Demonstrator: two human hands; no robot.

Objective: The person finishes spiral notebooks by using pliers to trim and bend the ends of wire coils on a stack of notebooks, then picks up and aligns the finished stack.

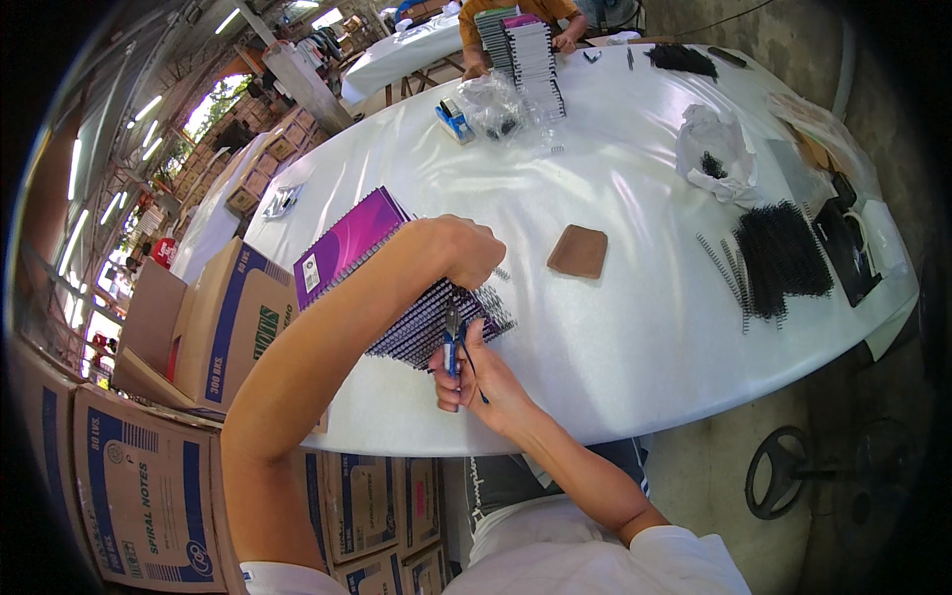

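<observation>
My right hand [481, 382] is wrapped round blue-handled pliers [451, 347]. The jaws of the pliers point away from me, at the spiral ends of a stack of spiral notebooks [407, 332]. My left arm reaches across that stack, and my left hand [471, 255] is curled closed just beyond the pliers. What its fingers hold, if anything, is hidden. Loose wire ends stick out at the stack's right side. Behind my left forearm lie purple-covered spiral notebooks [352, 241], partly covered by the arm.
A brown pad [578, 252] lies right of the notebooks. Black spiral coils [783, 260] and a crumpled white bag [714, 154] are farther right. Across the table, a person stands behind a notebook stack [535, 69], near clear plastic [496, 104] and a blue tool [454, 121]. Cardboard boxes [154, 486] stand left.
</observation>
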